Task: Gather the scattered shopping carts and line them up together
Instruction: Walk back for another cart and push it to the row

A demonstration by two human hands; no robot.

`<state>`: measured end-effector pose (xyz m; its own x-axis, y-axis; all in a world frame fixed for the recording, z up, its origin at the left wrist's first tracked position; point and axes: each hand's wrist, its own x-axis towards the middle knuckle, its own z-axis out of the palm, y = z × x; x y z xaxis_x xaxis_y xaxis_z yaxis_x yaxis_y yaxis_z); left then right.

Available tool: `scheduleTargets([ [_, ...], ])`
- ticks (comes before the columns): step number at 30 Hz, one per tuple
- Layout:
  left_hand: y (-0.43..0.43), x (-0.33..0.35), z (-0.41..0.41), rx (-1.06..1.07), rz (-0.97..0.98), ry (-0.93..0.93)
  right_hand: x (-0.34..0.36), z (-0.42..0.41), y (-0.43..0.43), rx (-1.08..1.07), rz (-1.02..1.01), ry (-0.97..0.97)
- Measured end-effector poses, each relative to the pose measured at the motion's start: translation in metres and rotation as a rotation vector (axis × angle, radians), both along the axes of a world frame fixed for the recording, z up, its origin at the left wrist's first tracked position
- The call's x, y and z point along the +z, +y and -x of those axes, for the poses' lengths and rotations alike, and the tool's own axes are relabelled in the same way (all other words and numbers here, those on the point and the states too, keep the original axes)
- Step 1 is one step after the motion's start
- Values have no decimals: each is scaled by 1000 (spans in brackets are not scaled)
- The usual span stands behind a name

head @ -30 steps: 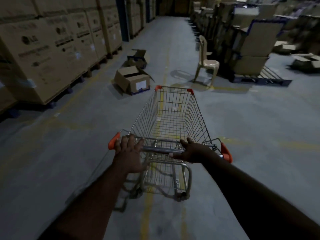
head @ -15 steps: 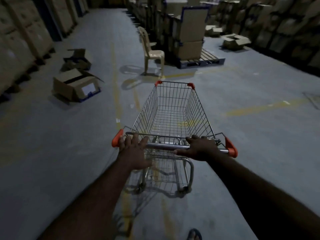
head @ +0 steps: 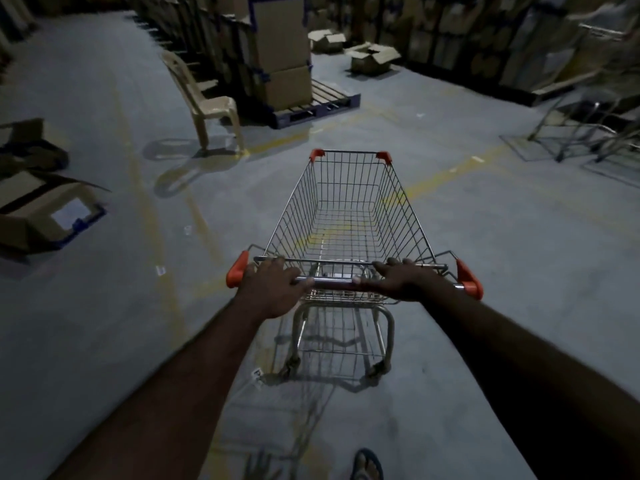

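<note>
Dim warehouse, grey concrete floor [head: 519,271] with faded yellow lines. Left hand [head: 273,289] and right hand [head: 405,280] both have fingers curled round the shopping cart [head: 349,209] by its handle bar [head: 332,281], and the cart sits mid-frame. Further out there's a plastic chair [head: 207,105] upper left and more carts [head: 588,133] at the right edge.

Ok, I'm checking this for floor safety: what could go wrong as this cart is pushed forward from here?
1. The shopping cart points toward the loaded pallet, plastic chair beside it; a late turn could clip either.
2. The metal frames at right, likely other carts, are dim and blurred; misjudging the gap could mean a hard bump.
3. The sandalled foot is close behind the rear wheels and could get caught.
</note>
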<state>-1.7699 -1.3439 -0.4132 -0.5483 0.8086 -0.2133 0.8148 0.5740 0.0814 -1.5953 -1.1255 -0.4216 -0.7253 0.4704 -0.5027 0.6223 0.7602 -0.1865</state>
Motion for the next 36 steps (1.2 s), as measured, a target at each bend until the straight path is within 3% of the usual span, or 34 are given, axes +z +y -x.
scheduleTargets([
  [11, 179, -2, -19, -92, 75, -130, 5, -54, 132, -163, -18, 47],
  [23, 328, -7, -47, -234, 14, 32, 8, -102, 241, -321, -48, 56],
  [36, 575, -14, -36, -482, 69, -95, 7, -129, 418, -557, -91, 85],
])
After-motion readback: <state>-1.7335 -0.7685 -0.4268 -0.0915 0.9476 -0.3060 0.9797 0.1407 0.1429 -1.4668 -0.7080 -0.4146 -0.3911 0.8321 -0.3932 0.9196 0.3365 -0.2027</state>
